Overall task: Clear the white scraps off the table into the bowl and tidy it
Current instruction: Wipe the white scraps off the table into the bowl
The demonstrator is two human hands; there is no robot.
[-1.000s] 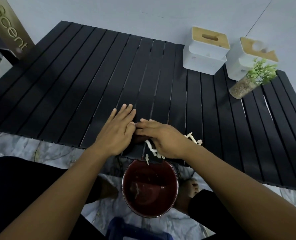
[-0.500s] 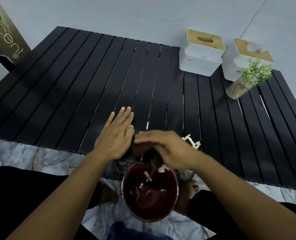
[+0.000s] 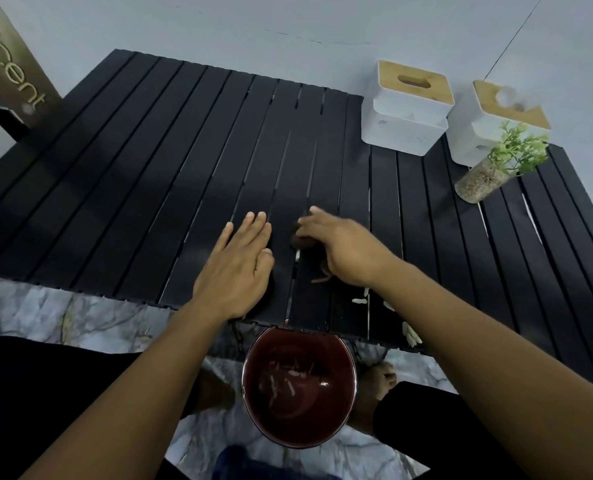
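Observation:
My left hand (image 3: 239,261) lies flat, palm down, on the black slatted table (image 3: 149,188) near its front edge. Just right of it, my right hand (image 3: 340,247) is arched over the slats with its fingers bent down to the surface, blurred, and I see nothing held in it. A few white scraps (image 3: 359,300) lie beside my right forearm, and more white scraps (image 3: 411,334) sit at the table's front edge. Below that edge, the dark red bowl (image 3: 340,410) holds several white scraps.
Two white boxes with wooden lids (image 3: 406,112) stand at the back right. In front of them is a glass jar with a green plant (image 3: 485,178). A brown sign (image 3: 7,67) leans at the far left. The floor is marble, and my legs flank the bowl.
My right hand swept scraps over the front edge into the bowl, then moved back up onto the table. My left hand stayed flat in place.

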